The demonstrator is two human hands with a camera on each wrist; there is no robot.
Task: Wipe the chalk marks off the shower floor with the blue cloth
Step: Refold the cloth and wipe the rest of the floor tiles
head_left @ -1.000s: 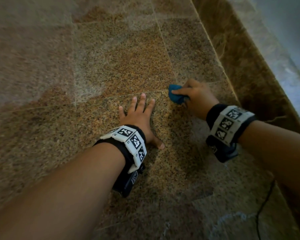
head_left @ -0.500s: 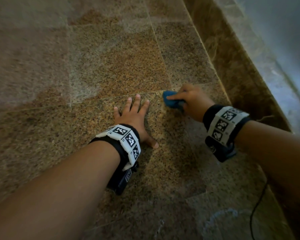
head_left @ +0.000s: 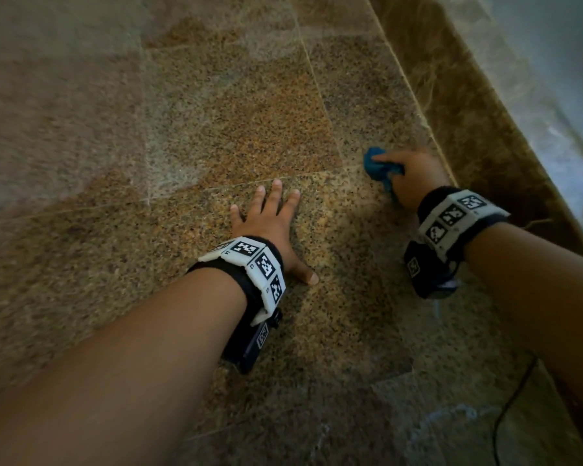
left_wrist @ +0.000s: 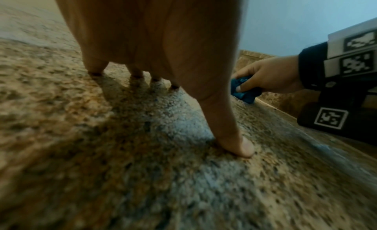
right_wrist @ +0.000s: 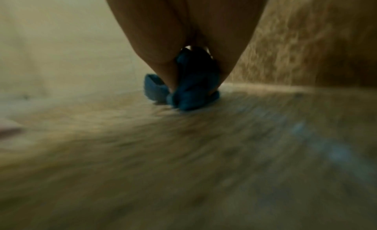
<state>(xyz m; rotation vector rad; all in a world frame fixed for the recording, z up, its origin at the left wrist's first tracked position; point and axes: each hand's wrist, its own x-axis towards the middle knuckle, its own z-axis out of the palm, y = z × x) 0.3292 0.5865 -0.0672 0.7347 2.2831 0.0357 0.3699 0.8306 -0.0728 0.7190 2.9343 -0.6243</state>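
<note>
My right hand (head_left: 409, 173) grips a bunched blue cloth (head_left: 377, 167) and holds it down on the speckled brown shower floor (head_left: 236, 122), close to the raised curb. The cloth (right_wrist: 189, 85) sticks out below my curled fingers in the right wrist view, and the cloth (left_wrist: 243, 91) also shows in the left wrist view. My left hand (head_left: 270, 223) lies flat on the floor, fingers spread, to the left of the cloth and nearer to me. Faint white chalk marks (head_left: 441, 418) show on the floor at the bottom right, near my right forearm.
A brown stone curb (head_left: 478, 122) runs along the right side, with a pale wall (head_left: 559, 72) above it. A thin black cable (head_left: 505, 408) lies on the floor at the lower right. Tile joints (head_left: 313, 82) cross the floor.
My right hand has slid the cloth to the right and away from my left hand, toward the curb. The left hand stays planted flat on the floor.
</note>
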